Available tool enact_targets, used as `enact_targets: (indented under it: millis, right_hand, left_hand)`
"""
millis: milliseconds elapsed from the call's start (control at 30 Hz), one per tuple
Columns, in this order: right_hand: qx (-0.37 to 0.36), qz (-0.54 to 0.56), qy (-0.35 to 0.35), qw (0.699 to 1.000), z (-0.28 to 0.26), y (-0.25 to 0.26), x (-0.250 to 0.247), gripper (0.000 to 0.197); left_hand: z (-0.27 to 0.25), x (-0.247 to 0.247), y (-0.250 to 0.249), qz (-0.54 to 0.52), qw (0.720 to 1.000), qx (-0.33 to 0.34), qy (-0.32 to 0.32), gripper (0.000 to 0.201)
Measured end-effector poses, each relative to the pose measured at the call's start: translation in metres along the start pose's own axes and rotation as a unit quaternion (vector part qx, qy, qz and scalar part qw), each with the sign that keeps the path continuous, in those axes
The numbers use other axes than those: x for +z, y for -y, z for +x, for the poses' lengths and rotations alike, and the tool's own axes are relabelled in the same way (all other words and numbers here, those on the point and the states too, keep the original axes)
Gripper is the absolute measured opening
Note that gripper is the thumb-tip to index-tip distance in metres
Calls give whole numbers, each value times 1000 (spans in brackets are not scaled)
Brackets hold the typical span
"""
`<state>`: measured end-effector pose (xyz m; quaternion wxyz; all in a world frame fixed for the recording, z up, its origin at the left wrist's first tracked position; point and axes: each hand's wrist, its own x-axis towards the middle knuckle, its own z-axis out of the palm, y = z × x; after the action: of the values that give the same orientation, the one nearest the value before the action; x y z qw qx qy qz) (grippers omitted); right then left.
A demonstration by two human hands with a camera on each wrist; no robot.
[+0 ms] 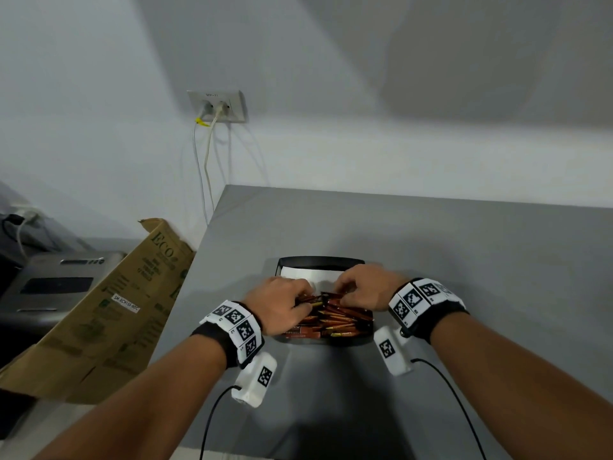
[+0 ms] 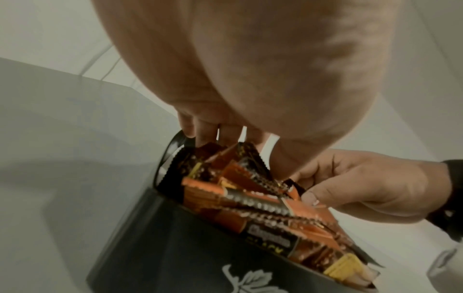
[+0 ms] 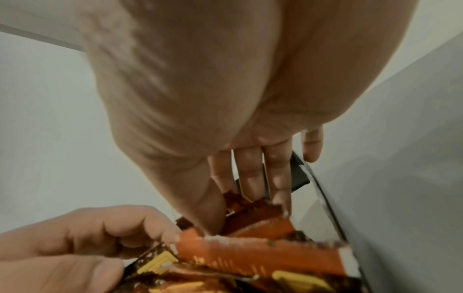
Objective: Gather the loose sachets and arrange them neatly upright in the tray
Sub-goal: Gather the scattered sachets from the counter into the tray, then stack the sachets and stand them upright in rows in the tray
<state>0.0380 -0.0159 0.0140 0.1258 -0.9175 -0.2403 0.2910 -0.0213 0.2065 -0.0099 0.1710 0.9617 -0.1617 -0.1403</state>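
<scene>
A black tray (image 1: 321,260) sits on the grey table (image 1: 481,277), holding a jumbled pile of orange-brown sachets (image 1: 336,320), and white paper (image 1: 310,275) shows at its far end. Both hands are in the tray over the pile. My left hand (image 1: 303,295) pinches a bunch of sachets (image 2: 240,158) between fingers and thumb near the tray's left wall (image 2: 175,247). My right hand (image 1: 343,290) pinches other sachets (image 3: 253,208) with thumb against fingers by the right rim (image 3: 323,190). The fingertips of the two hands nearly meet. The tray floor is hidden.
The table's left edge runs close beside the tray. Past it lean a brown cardboard box flap (image 1: 126,300) and a grey machine (image 1: 56,283). A wall socket (image 1: 217,106) with white cables hangs behind. Bare table lies right of and behind the tray.
</scene>
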Motion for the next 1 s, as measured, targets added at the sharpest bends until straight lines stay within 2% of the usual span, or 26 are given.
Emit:
enact_targets:
  millis: [233,367,500,567,667,733,800,867,900,933,967,1000]
  right_hand:
    - [-12,-75,-31,997,5,-6,8,31]
    - [-22,-84,-69,994,6,-8,15,24]
    - [-23,-33,-142,989,3,-9,13,18]
    - [-20,-8,-157,987,0,-10,15,17]
    - [-10,74,-170,983,-6,-9,9,15]
    - [-3,148,-199,969,-13,-8,-5,16]
    - [-8,233,-238,943,-20,-3,-20,18]
    - [-21,363,-251,897,-25,2,-30,20]
    - [-36,448,-232,863,-28,5,-33,21]
    - [-50,525,-201,826,-31,8,-34,21]
    - [-66,581,-171,793,-34,12,-34,19]
    - [-77,610,-149,774,-36,15,-32,16]
  left_hand:
    - [1,-1,-1,8,1000,5,-8,33]
    - [2,-3,0,-4,1000,5,-13,37]
    - [4,-2,-1,-7,1000,-8,-11,40]
    - [5,-2,-1,-19,1000,-16,-13,44]
    - [7,-5,-2,-96,995,-36,-12,58]
    - [11,-10,-6,-169,983,-61,-35,73]
    - [17,-20,-14,-263,958,-83,-74,97]
    - [22,-31,-30,-402,906,-84,-105,109]
    - [25,-34,-38,-482,865,-78,-116,101]
    - [28,-37,-48,-563,815,-70,-116,85]
    - [29,-39,-59,-638,760,-60,-109,68]
    - [30,-39,-68,-703,703,-51,-95,57]
